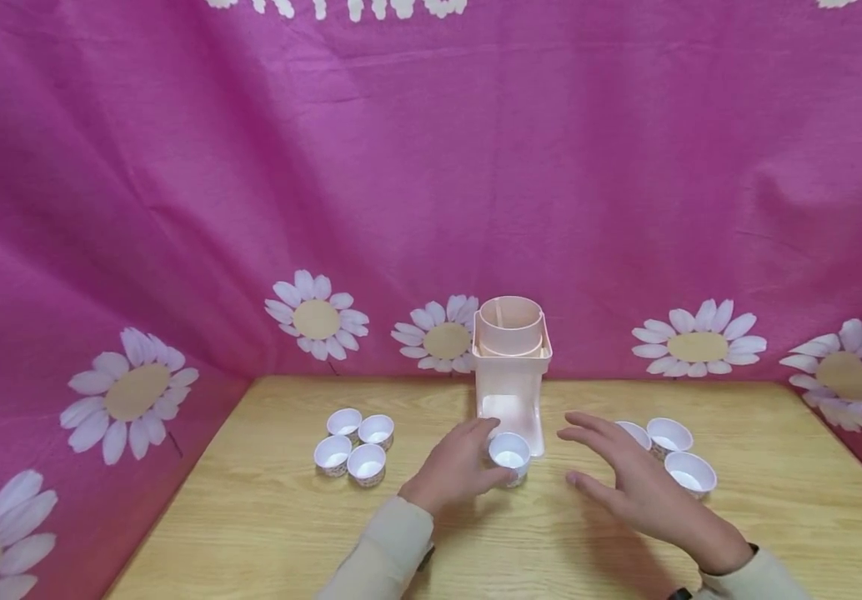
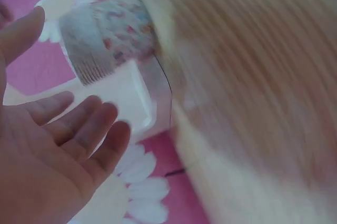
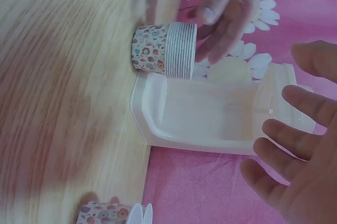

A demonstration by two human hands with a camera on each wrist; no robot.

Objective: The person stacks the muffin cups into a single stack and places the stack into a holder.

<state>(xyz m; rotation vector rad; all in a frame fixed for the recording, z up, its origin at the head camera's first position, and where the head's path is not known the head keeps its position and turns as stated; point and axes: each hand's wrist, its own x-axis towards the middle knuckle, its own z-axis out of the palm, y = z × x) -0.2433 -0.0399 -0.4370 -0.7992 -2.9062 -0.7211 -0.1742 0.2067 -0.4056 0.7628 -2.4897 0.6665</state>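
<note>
I have the stack of nested paper cups [image 3: 150,50] upright in the lower middle of the head frame, just in front of the pale pink stand [image 1: 508,379]; I can't tell whether it touches the stand's foot. The left hand [image 1: 455,467] is beside it, fingers released and only loosely bent, not gripping. The right hand [image 1: 644,487], at the lower right, has its fingers spread and holds nothing.

My main worry is tipping: the paper is presumably light, so a fingertip or thumb brushing near the rims could knock the stack over or against the stand. If the left hand squeezes hard, I'd expect the walls to buckle; a grip too high might lift only the upper cups. The right hand also partly hides the three visible cups [image 1: 689,473] at the lower right, so a low sweep of it could scatter them across the tabletop [image 1: 251,533]. The four cups [image 1: 367,465] left of centre look safer, apart from the fingers.
</note>
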